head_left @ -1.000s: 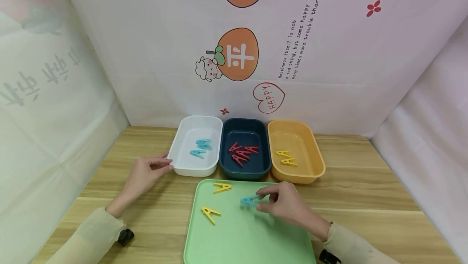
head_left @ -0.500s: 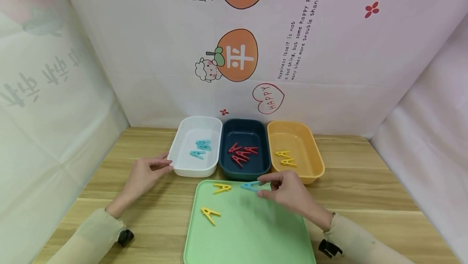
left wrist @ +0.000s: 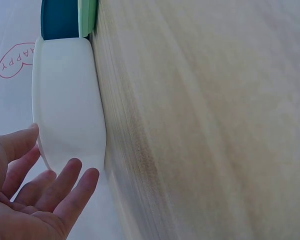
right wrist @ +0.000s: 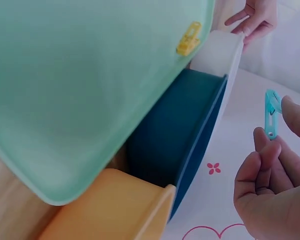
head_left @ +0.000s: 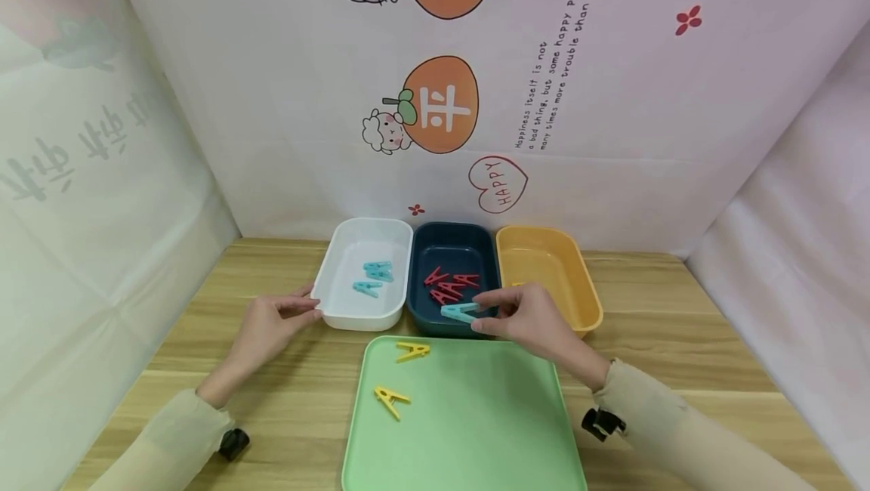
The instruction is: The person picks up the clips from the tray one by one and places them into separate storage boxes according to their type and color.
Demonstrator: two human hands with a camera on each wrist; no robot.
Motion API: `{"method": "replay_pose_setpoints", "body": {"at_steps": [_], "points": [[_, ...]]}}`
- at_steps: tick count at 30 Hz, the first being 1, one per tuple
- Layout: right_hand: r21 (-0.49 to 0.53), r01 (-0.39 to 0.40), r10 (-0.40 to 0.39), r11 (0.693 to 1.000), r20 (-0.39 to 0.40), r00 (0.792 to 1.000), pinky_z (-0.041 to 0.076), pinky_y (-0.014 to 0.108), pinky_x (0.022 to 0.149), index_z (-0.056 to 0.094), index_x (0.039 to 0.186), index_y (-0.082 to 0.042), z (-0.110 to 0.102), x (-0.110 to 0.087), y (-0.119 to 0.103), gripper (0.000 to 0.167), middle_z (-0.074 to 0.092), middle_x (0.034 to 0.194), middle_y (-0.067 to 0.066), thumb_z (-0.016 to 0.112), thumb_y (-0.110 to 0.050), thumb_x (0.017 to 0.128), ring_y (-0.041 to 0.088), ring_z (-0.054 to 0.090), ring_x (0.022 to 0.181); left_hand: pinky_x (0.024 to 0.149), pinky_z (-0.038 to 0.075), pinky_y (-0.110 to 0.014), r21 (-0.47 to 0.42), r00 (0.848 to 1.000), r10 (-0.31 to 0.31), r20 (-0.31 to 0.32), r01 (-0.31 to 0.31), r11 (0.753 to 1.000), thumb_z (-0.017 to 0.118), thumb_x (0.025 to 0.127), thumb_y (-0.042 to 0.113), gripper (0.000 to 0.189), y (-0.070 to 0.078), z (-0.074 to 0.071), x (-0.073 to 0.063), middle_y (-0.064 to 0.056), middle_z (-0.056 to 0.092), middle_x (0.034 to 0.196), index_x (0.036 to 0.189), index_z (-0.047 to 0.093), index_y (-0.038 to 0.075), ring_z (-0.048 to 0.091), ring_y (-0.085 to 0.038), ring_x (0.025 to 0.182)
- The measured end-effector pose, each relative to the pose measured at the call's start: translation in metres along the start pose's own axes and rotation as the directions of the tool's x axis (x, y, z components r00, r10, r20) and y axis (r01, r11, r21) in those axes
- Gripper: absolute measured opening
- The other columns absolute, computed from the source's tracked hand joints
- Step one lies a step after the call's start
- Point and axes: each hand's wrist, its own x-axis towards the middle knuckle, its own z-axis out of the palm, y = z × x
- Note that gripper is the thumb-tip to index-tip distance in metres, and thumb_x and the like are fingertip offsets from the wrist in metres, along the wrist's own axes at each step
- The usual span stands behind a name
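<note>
My right hand point(head_left: 537, 321) pinches a light blue clothespin point(head_left: 457, 313) between thumb and fingers, over the front of the dark blue box point(head_left: 435, 322). In the right wrist view the clothespin point(right wrist: 271, 115) spans from the thumb to the fingertips. My left hand point(head_left: 272, 325) touches the near left corner of the white box point(head_left: 363, 321) with thumb and fingertips, its other fingers loosely spread in the left wrist view. Three light blue clothespins point(head_left: 368, 288) lie in the white box. Several red clothespins point(head_left: 446, 288) lie in the dark one, partly behind the held clothespin.
To the right stands a yellow box point(head_left: 571, 272); my right hand hides most of its yellow clothespins. On the green tray point(head_left: 469, 430) in front lie two yellow clothespins point(head_left: 390, 400), one near its far edge. A printed cloth point(head_left: 306, 98) hangs behind the boxes.
My right hand has lifted the light blue clothespin from above the green tray and carried it forward over the dark blue box. The left hand has stayed at the white box.
</note>
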Motion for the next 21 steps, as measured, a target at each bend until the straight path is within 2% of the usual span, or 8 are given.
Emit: {"method": "replay_pose_setpoints", "body": {"at_steps": [4, 9, 13, 17, 21], "points": [[-0.005, -0.028, 0.028, 1.0, -0.013, 1.0, 0.028, 0.026, 0.047, 0.083, 0.113, -0.008, -0.001, 0.012, -0.007, 0.031, 0.045, 0.06, 0.001, 0.091, -0.016, 0.085, 0.021, 0.045, 0.055, 0.079, 0.053, -0.013, -0.005, 1.0, 0.002, -0.005, -0.002, 1.0, 0.085, 0.092, 0.012, 0.021, 0.001, 0.0, 0.0, -0.017, 0.068, 0.133, 0.107, 0.082, -0.001, 0.071, -0.035, 0.115], [-0.036, -0.025, 0.025, 0.999, -0.009, 1.0, 0.033, 0.027, 0.053, 0.083, 0.115, -0.011, 0.0, 0.027, -0.014, 0.031, 0.066, 0.077, 0.001, 0.09, -0.022, 0.087, 0.024, 0.053, 0.067, 0.079, 0.053, -0.013, -0.016, 1.0, -0.002, -0.006, 0.001, 1.0, 0.085, 0.091, 0.01, 0.02, 0.001, 0.0, -0.001, -0.018, 0.068, 0.133, 0.107, 0.082, -0.002, 0.071, -0.035, 0.115], [-0.032, -0.017, 0.017, 0.999, 0.002, 1.0, 0.043, 0.029, 0.061, 0.082, 0.116, -0.011, 0.003, 0.04, -0.019, 0.032, 0.075, 0.098, 0.001, 0.089, -0.023, 0.088, 0.025, 0.056, 0.077, 0.079, 0.053, -0.013, -0.01, 1.0, 0.002, -0.005, -0.002, 1.0, 0.085, 0.091, 0.011, 0.02, 0.0, 0.001, 0.0, -0.017, 0.068, 0.133, 0.107, 0.082, -0.001, 0.07, -0.035, 0.116], [-0.04, -0.01, 0.011, 0.999, 0.01, 1.0, 0.05, 0.033, 0.067, 0.082, 0.118, -0.011, 0.009, 0.053, -0.025, 0.033, 0.077, 0.102, 0.0, 0.089, -0.022, 0.088, 0.024, 0.06, 0.084, 0.08, 0.053, -0.014, -0.002, 1.0, 0.01, -0.009, -0.01, 1.0, 0.085, 0.091, 0.012, 0.02, -0.002, 0.001, 0.0, -0.016, 0.069, 0.132, 0.107, 0.082, 0.0, 0.071, -0.034, 0.116], [-0.052, 0.005, -0.004, 0.999, 0.018, 1.0, 0.051, 0.033, 0.067, 0.082, 0.118, -0.01, 0.016, 0.065, -0.028, 0.033, 0.078, 0.099, -0.001, 0.09, -0.02, 0.087, 0.024, 0.061, 0.083, 0.079, 0.052, -0.013, 0.001, 1.0, 0.011, -0.015, -0.011, 1.0, 0.086, 0.091, 0.013, 0.02, -0.003, 0.002, 0.0, -0.015, 0.07, 0.132, 0.106, 0.082, 0.0, 0.071, -0.034, 0.115]]}}
